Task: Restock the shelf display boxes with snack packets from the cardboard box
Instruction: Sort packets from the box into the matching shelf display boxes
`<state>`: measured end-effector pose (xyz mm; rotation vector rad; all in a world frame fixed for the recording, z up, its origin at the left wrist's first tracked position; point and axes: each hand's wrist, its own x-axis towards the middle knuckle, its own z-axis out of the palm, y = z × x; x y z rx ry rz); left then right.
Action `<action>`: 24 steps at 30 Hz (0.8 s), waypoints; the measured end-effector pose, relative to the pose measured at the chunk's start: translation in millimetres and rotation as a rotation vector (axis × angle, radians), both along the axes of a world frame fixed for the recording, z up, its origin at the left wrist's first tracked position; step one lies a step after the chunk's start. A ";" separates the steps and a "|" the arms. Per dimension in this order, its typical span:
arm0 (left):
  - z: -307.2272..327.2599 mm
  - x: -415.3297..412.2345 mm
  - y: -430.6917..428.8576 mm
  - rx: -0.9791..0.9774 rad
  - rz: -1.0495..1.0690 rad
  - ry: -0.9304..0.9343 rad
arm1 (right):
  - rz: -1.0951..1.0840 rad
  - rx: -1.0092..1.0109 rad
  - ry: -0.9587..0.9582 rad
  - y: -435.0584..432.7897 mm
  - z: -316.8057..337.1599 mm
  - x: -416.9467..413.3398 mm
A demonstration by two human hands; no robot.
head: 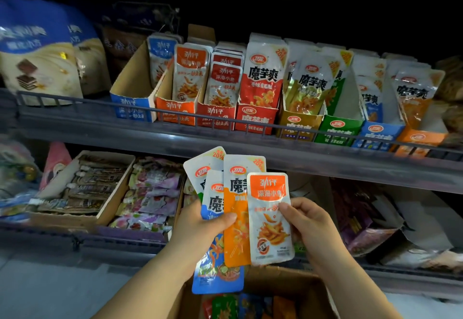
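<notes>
Centrally, the left hand (200, 228) grips fanned packets (236, 241); the right hand (309, 221) pinches an orange fish packet (271, 221), probably best slid upright into the matching orange display box (175, 112), upper left of centre. The cardboard box (290, 280) sits bottom centre.

4 fanned packets (236, 193) in hands (200, 228)

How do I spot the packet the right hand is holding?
Look under the upper shelf, at the fan of packets held up in the middle. It is the rightmost packet, pinched by the right hand. Only it is white with an orange panel on top; its neighbours carry a red oval logo.
</notes>
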<state>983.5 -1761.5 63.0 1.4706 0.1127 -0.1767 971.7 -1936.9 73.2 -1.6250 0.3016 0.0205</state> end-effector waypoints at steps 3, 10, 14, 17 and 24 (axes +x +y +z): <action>8.5 0.0 7.4 0.022 0.031 -0.041 | -0.023 0.054 -0.028 0.6 12.3 -1.7; 25.8 8.6 49.3 -0.002 0.217 -0.111 | 0.011 0.035 -0.096 13.0 68.8 19.6; 30.3 14.3 77.7 0.016 0.300 -0.168 | 0.061 -0.129 -0.193 35.4 106.8 48.7; 31.7 20.2 97.7 -0.003 0.328 -0.165 | 0.103 -0.164 -0.277 62.8 131.8 71.2; 28.8 37.5 125.3 0.009 0.357 -0.174 | 0.010 -0.219 -0.463 125.5 173.2 142.0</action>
